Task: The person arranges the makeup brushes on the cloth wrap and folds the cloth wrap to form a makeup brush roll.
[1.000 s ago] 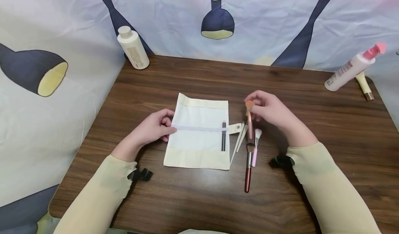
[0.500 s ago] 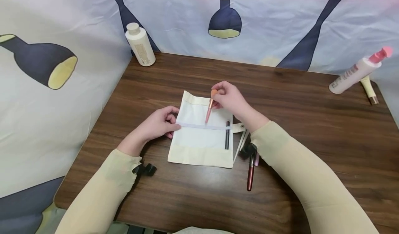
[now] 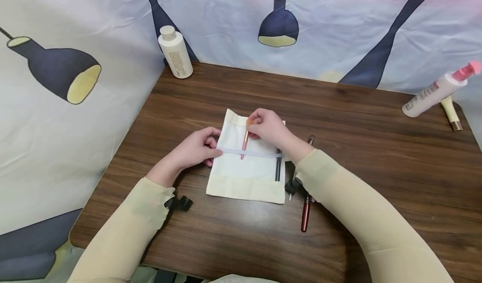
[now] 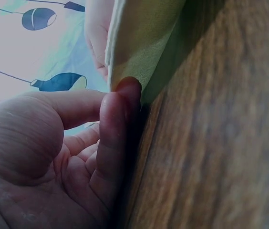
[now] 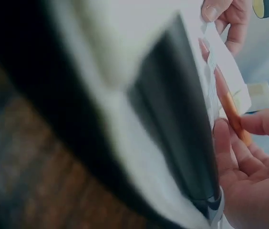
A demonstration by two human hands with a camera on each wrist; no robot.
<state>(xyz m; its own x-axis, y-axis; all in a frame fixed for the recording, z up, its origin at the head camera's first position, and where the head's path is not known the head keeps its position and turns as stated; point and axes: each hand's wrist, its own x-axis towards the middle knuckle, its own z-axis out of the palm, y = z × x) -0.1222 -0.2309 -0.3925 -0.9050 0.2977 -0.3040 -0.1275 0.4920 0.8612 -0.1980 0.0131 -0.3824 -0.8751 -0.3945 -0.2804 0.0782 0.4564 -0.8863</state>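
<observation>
A cream cloth brush roll (image 3: 241, 186) lies unfolded on the table, a pale elastic band (image 3: 260, 153) across its middle. At its left edge my left hand (image 3: 196, 149) pinches the cloth between thumb and forefinger; the left wrist view shows the edge (image 4: 139, 52) lifted off the wood. Over the roll's upper part my right hand (image 3: 267, 126) pinches a makeup brush (image 3: 245, 141) near its orange head. The pink handle points toward me, and its tip reaches just past the band. A black-handled brush (image 3: 278, 168) sits in the band at the right side.
Right of the roll lies a red-handled brush (image 3: 305, 216), partly under my right forearm, which hides other brushes. A white bottle (image 3: 175, 55) stands at the back left. A pink-topped pump bottle (image 3: 433, 92) and a cream tube (image 3: 451, 114) are at the far right.
My right hand has carried the pink brush leftward from the loose brushes to the roll, then lowered its handle tip past the band. My left hand keeps its hold on the edge.
</observation>
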